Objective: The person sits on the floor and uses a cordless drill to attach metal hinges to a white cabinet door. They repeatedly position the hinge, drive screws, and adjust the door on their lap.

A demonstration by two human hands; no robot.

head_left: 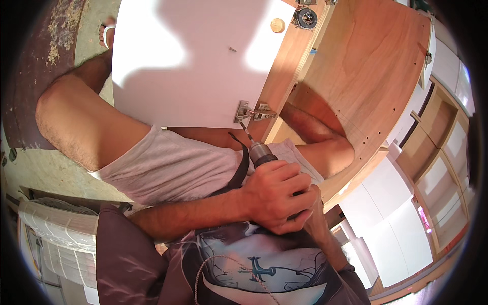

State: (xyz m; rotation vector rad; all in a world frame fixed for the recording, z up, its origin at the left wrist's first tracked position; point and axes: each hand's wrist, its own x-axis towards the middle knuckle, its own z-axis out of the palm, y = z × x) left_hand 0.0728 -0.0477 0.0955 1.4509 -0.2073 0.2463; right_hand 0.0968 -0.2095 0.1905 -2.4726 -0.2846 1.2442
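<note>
My left hand (279,195) is wrapped over the back of a power drill (261,151) with a grey chuck. From the chuck a long driver bit (246,131) reaches to a metal cabinet hinge (243,111), its tip at the lower edge of the hinge cup. The hinge joins a white door panel (203,91) to the wooden cabinet side. Behind my left hand, my right hand (314,195) is mostly hidden; its forearm rises from the lower right toward the drill, and its fingers do not show. A black strap (241,170) hangs beside the drill.
A loose screw (232,49) and a round wooden disc (277,25) lie on the door. Another hinge (306,18) sits at its far end. My bent legs flank the work. A plywood panel (376,76) stands right; white cabinets (396,229) lie beyond.
</note>
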